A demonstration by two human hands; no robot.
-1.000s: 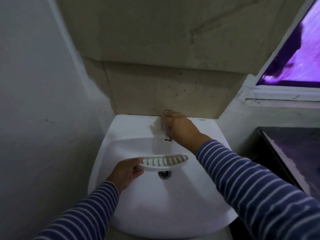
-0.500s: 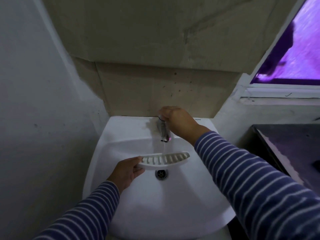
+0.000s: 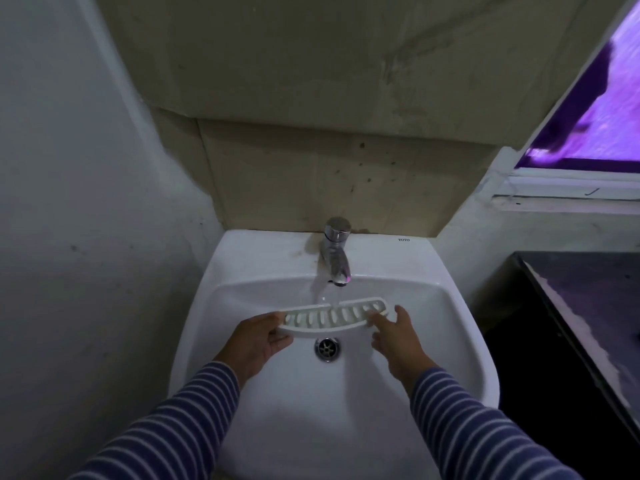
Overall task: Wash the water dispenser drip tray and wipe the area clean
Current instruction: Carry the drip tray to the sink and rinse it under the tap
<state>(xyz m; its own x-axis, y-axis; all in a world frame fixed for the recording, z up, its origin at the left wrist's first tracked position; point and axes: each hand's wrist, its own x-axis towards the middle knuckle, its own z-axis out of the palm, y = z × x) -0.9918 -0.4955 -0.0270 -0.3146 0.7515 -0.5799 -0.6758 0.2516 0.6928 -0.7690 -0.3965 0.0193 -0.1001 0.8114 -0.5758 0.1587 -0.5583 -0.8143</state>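
Observation:
A white slotted drip tray (image 3: 332,317) is held level over the white sink (image 3: 460,341), directly under the chrome tap (image 3: 335,256). Water runs from the spout onto the tray's middle. My left hand (image 3: 258,341) grips the tray's left end, thumb on top and fingers underneath. My right hand (image 3: 394,336) is at the tray's right end with its fingers spread and fairly straight; the fingertips touch the tray's front right edge.
The drain (image 3: 327,348) lies just below the tray. A grey wall (image 3: 86,220) stands close on the left. A dark counter (image 3: 581,306) adjoins the sink on the right, under a window (image 3: 595,109). Beige wall panels rise behind the tap.
My right hand left the tap's top and came down to the tray's right end. Water began running onto the tray. My left hand kept hold of the tray.

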